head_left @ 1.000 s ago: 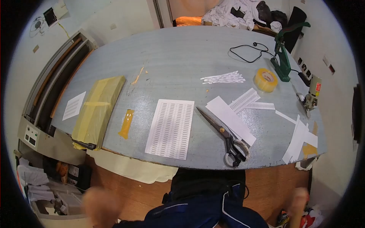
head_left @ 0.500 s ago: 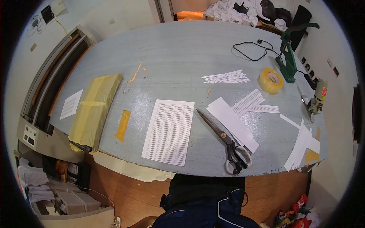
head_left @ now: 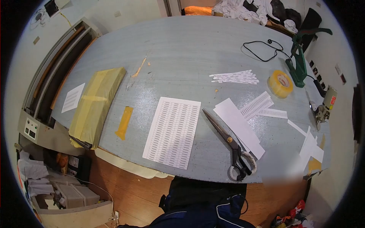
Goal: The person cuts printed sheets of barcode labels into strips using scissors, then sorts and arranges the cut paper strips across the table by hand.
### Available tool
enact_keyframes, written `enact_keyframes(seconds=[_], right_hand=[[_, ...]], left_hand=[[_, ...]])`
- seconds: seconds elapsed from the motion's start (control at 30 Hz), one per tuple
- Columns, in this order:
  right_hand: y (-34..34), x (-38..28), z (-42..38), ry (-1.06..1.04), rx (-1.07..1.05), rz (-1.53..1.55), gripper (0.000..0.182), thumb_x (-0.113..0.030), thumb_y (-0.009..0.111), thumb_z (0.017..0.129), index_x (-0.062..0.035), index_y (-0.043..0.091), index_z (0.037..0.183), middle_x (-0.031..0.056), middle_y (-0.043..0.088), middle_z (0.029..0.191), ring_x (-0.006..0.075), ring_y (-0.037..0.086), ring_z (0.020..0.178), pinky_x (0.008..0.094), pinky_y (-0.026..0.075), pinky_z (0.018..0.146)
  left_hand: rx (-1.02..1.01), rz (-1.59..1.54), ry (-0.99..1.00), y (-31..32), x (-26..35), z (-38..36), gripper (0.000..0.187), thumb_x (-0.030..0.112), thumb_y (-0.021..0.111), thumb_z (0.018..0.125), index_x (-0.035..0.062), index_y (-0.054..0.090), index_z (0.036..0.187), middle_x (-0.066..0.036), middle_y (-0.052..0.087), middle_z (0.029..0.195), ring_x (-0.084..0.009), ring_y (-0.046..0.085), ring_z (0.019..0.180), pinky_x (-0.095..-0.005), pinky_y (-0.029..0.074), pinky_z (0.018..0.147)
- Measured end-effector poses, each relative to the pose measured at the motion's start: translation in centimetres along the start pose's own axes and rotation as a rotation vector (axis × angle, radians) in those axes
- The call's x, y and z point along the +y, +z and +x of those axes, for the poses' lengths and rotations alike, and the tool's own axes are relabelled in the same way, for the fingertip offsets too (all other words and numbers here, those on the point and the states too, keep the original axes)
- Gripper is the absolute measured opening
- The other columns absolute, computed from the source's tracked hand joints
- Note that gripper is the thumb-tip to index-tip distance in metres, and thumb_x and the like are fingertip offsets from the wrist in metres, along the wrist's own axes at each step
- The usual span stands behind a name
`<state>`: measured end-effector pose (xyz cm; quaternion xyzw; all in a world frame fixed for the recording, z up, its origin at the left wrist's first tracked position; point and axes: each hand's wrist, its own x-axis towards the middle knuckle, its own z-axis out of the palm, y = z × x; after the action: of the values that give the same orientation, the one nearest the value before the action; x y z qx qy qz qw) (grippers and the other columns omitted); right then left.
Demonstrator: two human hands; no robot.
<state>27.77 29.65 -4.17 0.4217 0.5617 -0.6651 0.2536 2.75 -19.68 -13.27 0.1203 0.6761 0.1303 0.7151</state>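
Neither of my hands shows in the head view; only my dark blue jacket (head_left: 190, 218) is at the bottom edge. In front of me on the grey table (head_left: 178, 57) lies a printed label sheet (head_left: 173, 133), whole and flat. Just right of it rest large scissors (head_left: 229, 140) with black handles, one loop wrapped in white, their blades pointing away to the left. Beside them are blank white paper strips (head_left: 239, 127), partly over printed label strips (head_left: 257, 106). Farther back is a heap of thin cut paper strips (head_left: 235, 77).
A roll of clear tape (head_left: 280, 84), a green hand press (head_left: 298, 62) and a small cutting machine (head_left: 326, 104) stand on the right. A yellow-wrapped parcel (head_left: 97, 108) lies left, near a long roller machine (head_left: 57, 76). A blurred patch covers the front right table edge.
My view has shifted a little, so most table things sit slightly farther right. A bit of bare arm at the bottom left has gone from sight. A blurred patch has appeared front right.
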Motion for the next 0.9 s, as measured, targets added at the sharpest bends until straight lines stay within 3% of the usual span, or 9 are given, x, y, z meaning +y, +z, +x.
enact_keyframes(seconds=[0.63, 0.8, 0.9], right_hand=[[-2.0, 0.8, 1.0, 0.058, 0.055, 0.056, 0.032, -0.029, 0.062, 0.087, 0.0029, 0.065, 0.089, 0.0103, 0.067, 0.087, 0.0184, 0.065, 0.075, 0.0289, 0.051, 0.074], [-3.4, 2.0, -2.7, 0.021, 0.05, 0.038, 0.033, -0.03, 0.061, 0.087, 0.0031, 0.066, 0.088, 0.0103, 0.068, 0.086, 0.0183, 0.065, 0.073, 0.0287, 0.051, 0.073], [-5.3, 1.1, -6.7, 0.015, 0.085, -0.041, 0.034, -0.031, 0.06, 0.088, 0.0032, 0.066, 0.088, 0.0103, 0.068, 0.085, 0.0182, 0.065, 0.072, 0.0285, 0.051, 0.073]], left_hand=[[-0.039, 0.058, -0.036, -1.4, 2.6, 0.1, 0.033, 0.028, 0.05, 0.092, 0.0018, 0.067, 0.102, -0.009, 0.069, 0.09, -0.0162, 0.065, 0.076, -0.0279, 0.052, 0.069], [-0.205, 0.185, -0.087, -3.6, 4.7, 0.3, 0.033, 0.028, 0.05, 0.091, 0.0014, 0.067, 0.101, -0.01, 0.07, 0.09, -0.0165, 0.066, 0.074, -0.028, 0.052, 0.069], [-0.381, 0.305, -0.152, -7.3, 9.7, -0.3, 0.033, 0.028, 0.051, 0.091, 0.0011, 0.067, 0.101, -0.01, 0.07, 0.089, -0.0167, 0.066, 0.073, -0.0281, 0.052, 0.068]])
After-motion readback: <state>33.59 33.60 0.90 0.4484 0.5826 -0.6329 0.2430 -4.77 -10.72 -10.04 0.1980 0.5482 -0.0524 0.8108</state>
